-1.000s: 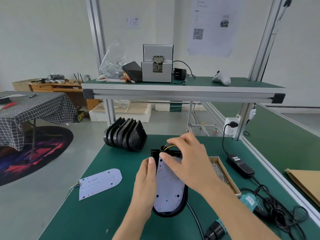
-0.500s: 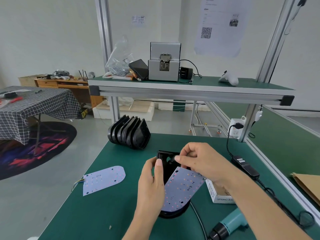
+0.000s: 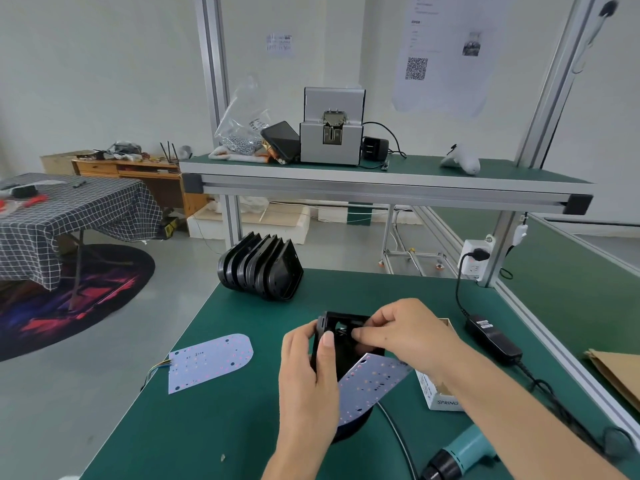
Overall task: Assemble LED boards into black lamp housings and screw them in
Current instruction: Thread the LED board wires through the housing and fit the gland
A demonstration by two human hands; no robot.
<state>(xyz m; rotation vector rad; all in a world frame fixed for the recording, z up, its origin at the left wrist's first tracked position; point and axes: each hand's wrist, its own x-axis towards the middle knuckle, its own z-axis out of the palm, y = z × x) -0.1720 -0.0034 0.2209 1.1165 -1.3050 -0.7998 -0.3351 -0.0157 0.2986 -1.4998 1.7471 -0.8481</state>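
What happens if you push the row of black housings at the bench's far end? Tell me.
The row of black housings stands on edge, leaning together, so a push would probably topple or fan them. They look like hard moulded plastic: likely stiff and light, apt to slide on the green mat.

A black housing (image 3: 341,337), a white board (image 3: 372,382) dotted pink, a green bench (image 3: 214,427), and a checked cloth (image 3: 69,216) at ten o'clock.
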